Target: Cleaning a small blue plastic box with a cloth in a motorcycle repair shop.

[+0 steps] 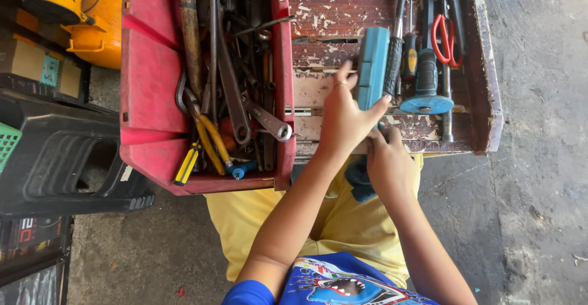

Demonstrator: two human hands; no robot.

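Observation:
My left hand (344,120) grips a long teal-blue rectangular tool (372,66) by its middle, thumb on the right side, fingers spread along the left. It has a ring on one finger. The tool stands over the worn wooden tray (487,72). My right hand (387,163) sits just below, closed around the tool's lower end. A dark teal part (358,185) sticks out beneath, above my yellow-clad lap.
A red toolbox (150,66) full of wrenches, pliers and screwdrivers stands to the left. The wooden tray holds a black-handled hammer (394,60), red-handled pliers (444,38) and a blue disc-footed tool (426,100). A yellow machine (79,17) and a black plastic stool (55,158) sit at the far left, on concrete floor.

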